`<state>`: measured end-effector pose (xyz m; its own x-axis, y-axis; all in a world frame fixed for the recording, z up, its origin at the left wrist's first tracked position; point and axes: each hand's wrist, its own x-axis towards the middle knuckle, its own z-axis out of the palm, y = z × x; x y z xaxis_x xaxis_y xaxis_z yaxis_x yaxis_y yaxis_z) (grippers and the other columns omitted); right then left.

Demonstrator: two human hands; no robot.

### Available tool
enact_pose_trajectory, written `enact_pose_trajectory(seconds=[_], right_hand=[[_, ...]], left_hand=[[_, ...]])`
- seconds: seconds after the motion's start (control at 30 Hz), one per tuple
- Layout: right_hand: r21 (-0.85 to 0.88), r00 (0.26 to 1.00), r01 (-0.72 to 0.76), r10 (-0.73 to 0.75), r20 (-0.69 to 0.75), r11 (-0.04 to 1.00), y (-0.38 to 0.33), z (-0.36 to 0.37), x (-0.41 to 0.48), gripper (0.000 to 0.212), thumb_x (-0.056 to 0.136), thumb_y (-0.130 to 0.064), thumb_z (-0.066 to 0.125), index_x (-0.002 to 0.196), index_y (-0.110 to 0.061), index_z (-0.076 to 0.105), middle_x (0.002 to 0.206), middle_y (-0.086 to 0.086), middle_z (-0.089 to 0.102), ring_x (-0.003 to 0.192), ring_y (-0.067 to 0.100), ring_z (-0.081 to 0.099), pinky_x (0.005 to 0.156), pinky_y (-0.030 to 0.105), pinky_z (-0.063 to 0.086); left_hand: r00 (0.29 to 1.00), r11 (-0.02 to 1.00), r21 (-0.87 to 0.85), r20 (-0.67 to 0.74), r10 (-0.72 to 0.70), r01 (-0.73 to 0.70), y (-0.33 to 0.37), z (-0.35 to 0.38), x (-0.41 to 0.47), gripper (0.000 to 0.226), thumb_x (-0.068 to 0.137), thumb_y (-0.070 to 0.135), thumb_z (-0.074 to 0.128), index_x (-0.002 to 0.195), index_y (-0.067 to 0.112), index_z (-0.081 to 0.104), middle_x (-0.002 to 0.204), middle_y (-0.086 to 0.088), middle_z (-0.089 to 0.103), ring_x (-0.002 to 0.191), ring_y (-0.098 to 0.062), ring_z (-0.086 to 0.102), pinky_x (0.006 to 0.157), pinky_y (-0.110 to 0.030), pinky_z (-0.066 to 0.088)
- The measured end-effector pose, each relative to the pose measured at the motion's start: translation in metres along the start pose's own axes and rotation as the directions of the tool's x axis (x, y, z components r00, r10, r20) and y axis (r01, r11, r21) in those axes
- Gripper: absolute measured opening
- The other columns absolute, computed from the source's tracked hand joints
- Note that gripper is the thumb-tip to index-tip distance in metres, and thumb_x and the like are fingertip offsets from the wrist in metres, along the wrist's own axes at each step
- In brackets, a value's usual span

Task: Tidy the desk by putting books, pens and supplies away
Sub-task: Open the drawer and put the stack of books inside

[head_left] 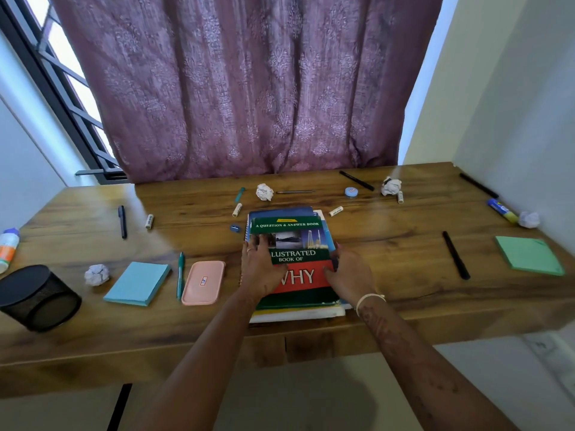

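We find book stack (292, 231) ctr of surface (389, 244), near front edge; left hand (259, 265) fingers flat & apart on cover; right hand (348, 275) at right edge, grip unclear. We'd square edges, then lift from below.

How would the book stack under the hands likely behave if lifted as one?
Probably heavy: the book stack holds several volumes. Their edges sit offset, so layers may slide apart unless squeezed. The top book has a smooth-looking cover, possibly slippery.
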<state>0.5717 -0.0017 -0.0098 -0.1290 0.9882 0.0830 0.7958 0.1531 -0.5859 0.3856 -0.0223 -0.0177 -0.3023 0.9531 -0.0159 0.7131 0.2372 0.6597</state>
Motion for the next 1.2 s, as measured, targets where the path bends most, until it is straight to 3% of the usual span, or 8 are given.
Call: enact_pose_trajectory(seconds=[0.17, 0.33, 0.53, 0.63, 0.8, 0.93, 1.07, 1.2], right_hand=[[0.065, 0.985, -0.085, 0.094, -0.144, 0.994, 0.031, -0.023, -0.028, 0.010, 0.086, -0.026, 0.063, 0.093, -0.020, 0.066, 0.090, -0.002, 0.068, 0.083, 0.017, 0.063, 0.071, 0.033, 0.054], [0.252, 0.837, -0.314, 0.392, -0.383, 0.915, 0.085, -0.034, -0.069, 0.021, 0.090, -0.041, 0.056, 0.082, -0.022, 0.057, 0.081, -0.001, 0.061, 0.075, 0.019, 0.053, 0.067, 0.029, 0.041], [0.872, 0.459, -0.360, 0.876, -0.144, 0.332, 0.154, -0.010, -0.099, 0.018, 0.093, -0.023, 0.051, 0.087, -0.007, 0.057, 0.086, 0.011, 0.058, 0.075, 0.028, 0.053, 0.074, 0.035, 0.043], [0.907, 0.455, -0.407, 0.884, 0.103, 0.105, 0.177, 0.010, -0.102, 0.013, 0.091, -0.016, 0.048, 0.082, -0.011, 0.055, 0.081, 0.009, 0.054, 0.058, 0.017, 0.044, 0.057, 0.028, 0.039], [0.855, 0.464, -0.503, 0.795, 0.391, -0.127, 0.184, 0.035, -0.095, 0.018, 0.098, -0.025, 0.045, 0.101, -0.009, 0.054, 0.086, 0.003, 0.051, 0.072, 0.017, 0.052, 0.074, 0.030, 0.048], [0.848, 0.462, -0.468, 0.749, 0.474, -0.248, 0.182, 0.054, -0.085, 0.029, 0.096, -0.037, 0.044, 0.114, -0.015, 0.050, 0.114, 0.007, 0.049, 0.105, 0.023, 0.050, 0.094, 0.034, 0.045], [0.877, 0.561, -0.352, 0.675, 0.478, -0.328, 0.185, 0.068, -0.077, 0.028, 0.098, -0.035, 0.040, 0.109, -0.017, 0.059, 0.098, 0.005, 0.061, 0.084, 0.019, 0.058, 0.072, 0.030, 0.048], [0.867, 0.561, -0.333, 0.661, 0.499, -0.372, 0.199, 0.082, -0.074, 0.037, 0.096, -0.041, 0.044, 0.120, -0.018, 0.061, 0.106, 0.006, 0.065, 0.080, 0.018, 0.060, 0.074, 0.030, 0.048]], left_hand=[[0.977, 0.972, 0.103, 0.035, 0.208, -0.211, 0.033, 0.018, -0.038, 0.080, 0.084, 0.030, 0.070, 0.150, 0.018, 0.027, 0.161, -0.007, 0.015, 0.149, -0.025, 0.004, 0.121, -0.044, 0.010], [0.897, 0.893, 0.088, 0.001, 0.443, -0.441, 0.049, 0.052, -0.084, 0.041, 0.087, 0.026, 0.067, 0.127, 0.021, 0.061, 0.135, 0.000, 0.054, 0.125, -0.020, 0.047, 0.107, -0.034, 0.038], [0.794, 0.784, 0.131, 0.138, 0.592, -0.607, 0.050, 0.083, -0.118, 0.025, 0.094, 0.019, 0.057, 0.115, 0.017, 0.071, 0.118, 0.002, 0.065, 0.112, -0.015, 0.056, 0.094, -0.013, 0.035], [0.794, 0.784, 0.140, 0.194, 0.577, -0.604, 0.051, 0.089, -0.120, 0.032, 0.098, 0.015, 0.050, 0.128, 0.017, 0.063, 0.134, 0.007, 0.056, 0.123, -0.007, 0.048, 0.093, 0.008, 0.015], [0.787, 0.750, 0.239, 0.216, 0.578, -0.616, 0.039, 0.103, -0.120, 0.048, 0.096, 0.010, 0.053, 0.141, 0.024, 0.048, 0.147, 0.006, 0.044, 0.135, -0.009, 0.038, 0.113, -0.017, 0.021], [0.809, 0.753, 0.296, 0.205, 0.550, -0.587, 0.039, 0.112, -0.119, 0.053, 0.080, -0.001, 0.069, 0.130, 0.016, 0.061, 0.133, 0.000, 0.060, 0.123, -0.017, 0.054, 0.106, -0.026, 0.038], [0.816, 0.759, 0.311, 0.121, 0.566, -0.573, 0.035, 0.121, -0.122, 0.057, 0.061, -0.003, 0.084, 0.114, 0.012, 0.071, 0.114, -0.004, 0.071, 0.105, -0.020, 0.066, 0.093, -0.029, 0.049], [0.815, 0.766, 0.301, 0.069, 0.576, -0.567, 0.034, 0.126, -0.127, 0.056, 0.065, -0.003, 0.081, 0.117, 0.012, 0.070, 0.119, -0.004, 0.069, 0.110, -0.020, 0.064, 0.097, -0.027, 0.042]])
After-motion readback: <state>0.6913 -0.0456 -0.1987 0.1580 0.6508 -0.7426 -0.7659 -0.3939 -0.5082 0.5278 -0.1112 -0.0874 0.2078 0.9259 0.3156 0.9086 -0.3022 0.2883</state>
